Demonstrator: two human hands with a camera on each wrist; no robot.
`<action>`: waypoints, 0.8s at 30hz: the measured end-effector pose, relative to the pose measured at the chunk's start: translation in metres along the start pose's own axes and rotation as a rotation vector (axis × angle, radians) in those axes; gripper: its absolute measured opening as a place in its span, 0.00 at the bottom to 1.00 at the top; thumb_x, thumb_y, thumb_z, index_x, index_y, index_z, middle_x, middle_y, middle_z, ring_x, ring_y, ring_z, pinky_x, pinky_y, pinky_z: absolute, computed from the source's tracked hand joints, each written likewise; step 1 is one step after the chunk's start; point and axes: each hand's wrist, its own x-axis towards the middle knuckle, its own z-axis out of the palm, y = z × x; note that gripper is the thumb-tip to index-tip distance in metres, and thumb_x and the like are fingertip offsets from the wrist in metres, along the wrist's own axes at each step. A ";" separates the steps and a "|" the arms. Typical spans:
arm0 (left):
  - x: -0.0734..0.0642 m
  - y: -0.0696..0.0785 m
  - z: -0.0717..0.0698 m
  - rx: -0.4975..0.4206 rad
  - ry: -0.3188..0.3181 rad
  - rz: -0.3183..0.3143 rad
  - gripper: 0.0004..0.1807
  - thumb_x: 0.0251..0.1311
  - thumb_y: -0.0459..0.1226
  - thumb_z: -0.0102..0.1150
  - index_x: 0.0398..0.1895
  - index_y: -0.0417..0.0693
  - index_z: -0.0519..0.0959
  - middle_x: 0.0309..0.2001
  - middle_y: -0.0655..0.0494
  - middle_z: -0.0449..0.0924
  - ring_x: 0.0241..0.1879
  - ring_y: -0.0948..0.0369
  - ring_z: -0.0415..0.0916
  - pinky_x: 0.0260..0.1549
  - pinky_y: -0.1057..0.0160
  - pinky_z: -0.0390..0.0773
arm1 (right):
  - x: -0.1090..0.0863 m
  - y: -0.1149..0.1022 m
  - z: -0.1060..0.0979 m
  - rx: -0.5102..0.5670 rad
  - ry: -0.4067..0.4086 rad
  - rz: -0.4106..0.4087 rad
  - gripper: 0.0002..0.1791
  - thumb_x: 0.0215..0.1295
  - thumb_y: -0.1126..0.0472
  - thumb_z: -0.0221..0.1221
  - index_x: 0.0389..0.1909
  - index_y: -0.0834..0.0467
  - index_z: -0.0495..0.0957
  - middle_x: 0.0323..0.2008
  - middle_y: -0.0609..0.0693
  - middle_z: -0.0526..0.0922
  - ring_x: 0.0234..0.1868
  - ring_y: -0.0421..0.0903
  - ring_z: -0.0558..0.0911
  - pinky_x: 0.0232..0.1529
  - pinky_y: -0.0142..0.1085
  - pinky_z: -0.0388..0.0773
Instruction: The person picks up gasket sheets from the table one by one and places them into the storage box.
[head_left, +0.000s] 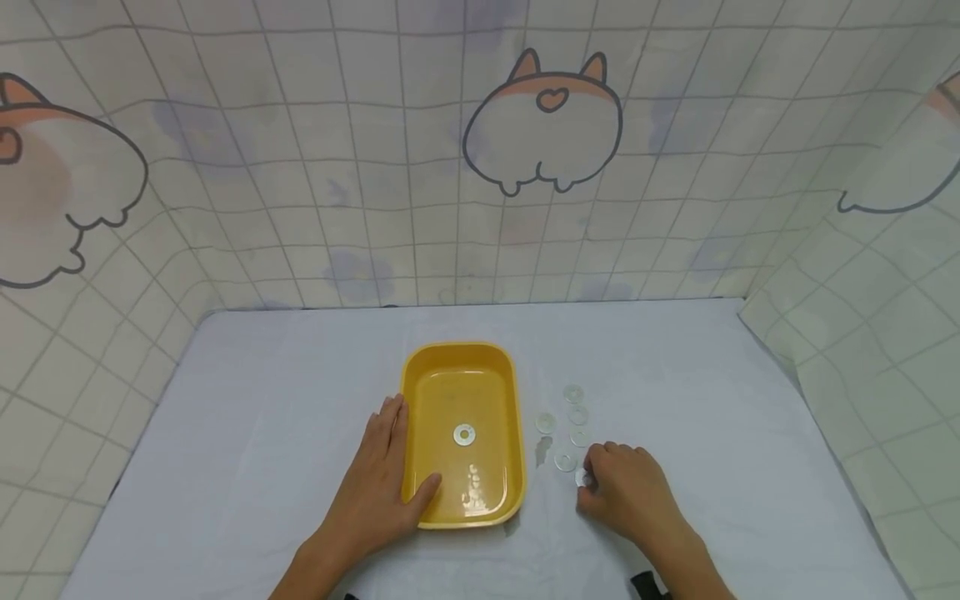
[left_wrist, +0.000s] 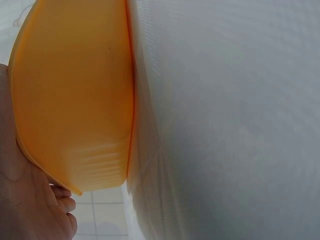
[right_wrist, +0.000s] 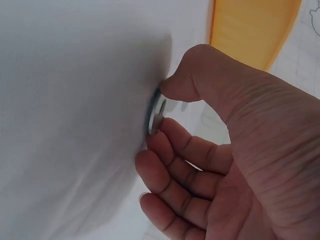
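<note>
A yellow tray (head_left: 517, 467) stands on the white cloth, with one flat metal washer (head_left: 464, 434) lying on its floor. My left hand (head_left: 378, 483) rests along the tray's left rim, fingers straight, the thumb reaching over the near left corner. To the right of the tray, my right hand (head_left: 626, 492) pinches another washer (right_wrist: 157, 114) between thumb and fingertips, right at the cloth. That washer is tilted on its edge in the right wrist view. Just beyond this hand lie several more washers, among them a near one (head_left: 566, 461) and a far one (head_left: 573, 394).
A small grey patch (head_left: 543, 450) marks the cloth (head_left: 675, 375) between tray and washers. Behind the table hangs a checked curtain (head_left: 360, 167) with cartoon animals, and it continues along both sides.
</note>
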 end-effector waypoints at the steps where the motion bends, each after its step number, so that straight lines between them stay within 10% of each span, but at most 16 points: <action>1: 0.000 0.000 0.000 0.000 -0.004 -0.003 0.56 0.65 0.54 0.64 0.83 0.28 0.50 0.84 0.36 0.51 0.84 0.42 0.50 0.83 0.71 0.23 | 0.000 0.000 0.001 0.000 0.001 0.003 0.10 0.45 0.60 0.73 0.28 0.55 0.82 0.22 0.44 0.77 0.25 0.42 0.70 0.31 0.38 0.73; 24: 0.000 0.001 -0.001 0.006 -0.032 -0.023 0.56 0.66 0.56 0.63 0.83 0.30 0.50 0.84 0.37 0.49 0.85 0.44 0.48 0.83 0.71 0.23 | -0.009 0.006 0.010 0.172 0.015 0.099 0.12 0.49 0.60 0.72 0.37 0.55 0.86 0.30 0.45 0.83 0.32 0.40 0.74 0.37 0.39 0.78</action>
